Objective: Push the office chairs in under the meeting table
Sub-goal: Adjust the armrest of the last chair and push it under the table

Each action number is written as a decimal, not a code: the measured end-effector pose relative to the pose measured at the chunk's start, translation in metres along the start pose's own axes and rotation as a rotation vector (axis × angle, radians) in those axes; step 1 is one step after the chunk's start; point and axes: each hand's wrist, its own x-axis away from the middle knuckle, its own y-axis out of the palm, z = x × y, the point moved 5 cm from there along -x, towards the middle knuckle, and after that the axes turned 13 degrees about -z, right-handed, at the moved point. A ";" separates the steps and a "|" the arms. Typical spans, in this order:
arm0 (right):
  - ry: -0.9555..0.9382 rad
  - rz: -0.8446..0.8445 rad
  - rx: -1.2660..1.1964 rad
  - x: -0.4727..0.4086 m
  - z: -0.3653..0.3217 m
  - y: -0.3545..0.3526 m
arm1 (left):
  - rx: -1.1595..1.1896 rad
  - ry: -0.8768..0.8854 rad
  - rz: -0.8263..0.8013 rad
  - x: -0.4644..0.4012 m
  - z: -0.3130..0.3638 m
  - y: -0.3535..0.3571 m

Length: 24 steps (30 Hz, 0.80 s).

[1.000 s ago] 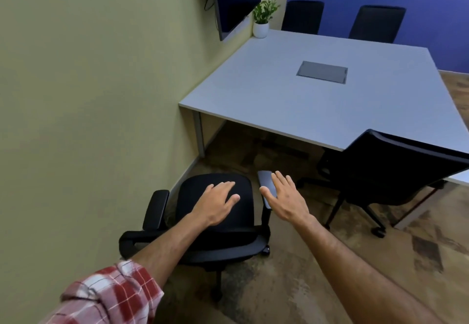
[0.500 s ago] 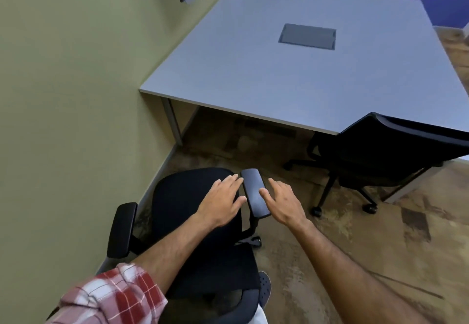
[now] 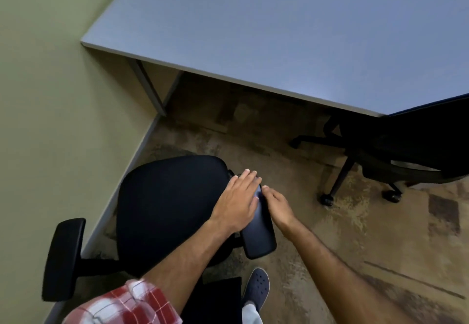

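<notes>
Second chair (image 3: pixel 416 145) (right edge) cut off, half under table (image 3: pixel 253 31).

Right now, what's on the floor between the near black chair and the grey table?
Only bare brown patterned carpet, seen from the head camera.

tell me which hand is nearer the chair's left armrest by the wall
Left. The left hand lies over the right armrest, on its seat side; the right hand is at that armrest's outer edge, farther from the left armrest.
</notes>
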 end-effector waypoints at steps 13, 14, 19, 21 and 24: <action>0.087 -0.033 0.018 -0.045 0.040 0.014 | 0.064 -0.020 -0.039 -0.022 -0.029 0.062; 0.090 -0.028 0.032 -0.049 0.044 0.015 | 0.064 -0.026 -0.048 -0.022 -0.032 0.067; 0.062 -0.019 0.028 -0.073 0.071 0.017 | 0.097 -0.034 -0.069 -0.029 -0.046 0.099; 0.065 -0.032 0.033 -0.081 0.084 0.019 | 0.088 -0.041 -0.099 -0.029 -0.053 0.113; 0.062 -0.049 0.038 -0.090 0.101 0.019 | 0.070 -0.040 -0.138 -0.030 -0.060 0.129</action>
